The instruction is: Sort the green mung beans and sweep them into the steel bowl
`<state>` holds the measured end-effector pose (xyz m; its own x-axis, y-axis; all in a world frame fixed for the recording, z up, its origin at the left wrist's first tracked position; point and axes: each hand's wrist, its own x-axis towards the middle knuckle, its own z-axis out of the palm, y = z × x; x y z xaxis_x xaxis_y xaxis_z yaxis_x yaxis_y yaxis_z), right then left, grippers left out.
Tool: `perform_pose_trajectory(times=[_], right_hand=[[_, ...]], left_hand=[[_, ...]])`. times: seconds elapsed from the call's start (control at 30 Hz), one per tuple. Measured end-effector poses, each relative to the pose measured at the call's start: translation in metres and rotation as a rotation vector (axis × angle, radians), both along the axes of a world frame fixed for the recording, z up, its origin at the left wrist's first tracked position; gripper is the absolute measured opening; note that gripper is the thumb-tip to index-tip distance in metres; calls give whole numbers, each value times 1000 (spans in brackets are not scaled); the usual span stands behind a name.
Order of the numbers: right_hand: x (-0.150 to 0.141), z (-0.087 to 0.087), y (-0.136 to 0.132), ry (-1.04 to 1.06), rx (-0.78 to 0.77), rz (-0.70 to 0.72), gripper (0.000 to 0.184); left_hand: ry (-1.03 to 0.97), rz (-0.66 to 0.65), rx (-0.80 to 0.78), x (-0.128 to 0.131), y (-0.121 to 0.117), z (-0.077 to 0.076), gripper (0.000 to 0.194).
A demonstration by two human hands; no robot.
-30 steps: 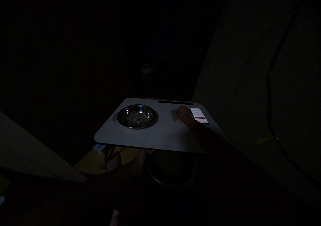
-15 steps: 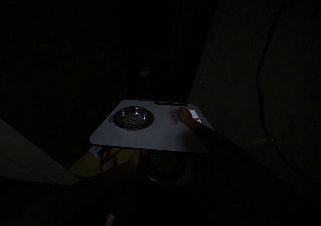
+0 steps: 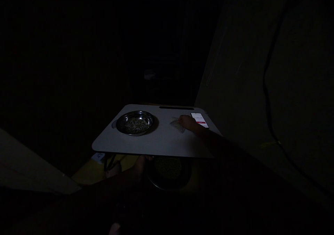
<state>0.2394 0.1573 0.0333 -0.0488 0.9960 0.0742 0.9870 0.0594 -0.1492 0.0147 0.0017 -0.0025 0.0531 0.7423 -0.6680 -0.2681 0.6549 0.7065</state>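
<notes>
In dim light, my right hand (image 3: 185,121) is closed on a thin, pale, cloth-like piece (image 3: 177,126), held down at the white tabletop (image 3: 146,145). My left hand (image 3: 141,162) is below the table's near edge, its fingers closed at the rim of a dark metal bowl (image 3: 163,188) filled with small greenish pieces. Part of that bowl is hidden under the table, and the left fingertips are hard to see. A shiny steel bowl (image 3: 121,129) with small pale and green pieces in it stands on the left of the tabletop.
A phone (image 3: 199,118) with a lit screen lies at the tabletop's right side. A dark slot (image 3: 176,107) runs along the far edge. The wall (image 3: 240,99) on the right has a dark cable (image 3: 268,106) hanging across it. A folding table leg (image 3: 109,163) shows below left.
My right hand has moved slightly left over the tabletop with the pale piece, uncovering more of the phone. My left hand stays at the lower bowl's rim.
</notes>
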Motion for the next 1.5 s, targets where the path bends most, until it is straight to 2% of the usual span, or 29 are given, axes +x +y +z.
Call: perform_pose_trajectory(times=[0.17, 0.37, 0.5, 0.63, 0.77, 0.97, 1.1, 1.27, 1.5], right_hand=[[0, 6, 4, -60, 14, -34, 29], [10, 7, 11, -64, 86, -89, 29], [20, 10, 8, -30, 137, -119, 26], [28, 10, 3, 1, 167, -138, 26], [25, 3, 2, 64, 161, -91, 24], [-3, -16, 7, 65, 63, 36, 28], [-14, -22, 11, 19, 21, 15, 32], [-7, -17, 15, -28, 11, -14, 34], [2, -3, 8, -59, 36, -99, 32]], left_hand=[[1, -36, -33, -3, 2, -1, 3], [-30, -63, -33, -7, 11, -14, 4], [-95, -115, -37, -8, 13, -19, 6], [-128, -122, 1, -9, 12, -18, 6], [-92, -104, 35, -8, 12, -16, 4], [-66, -66, 24, -7, 13, -18, 4], [-65, -72, -2, -8, 13, -20, 5], [-130, -126, -4, -8, 13, -22, 6], [-78, -99, -19, -9, 15, -24, 5]])
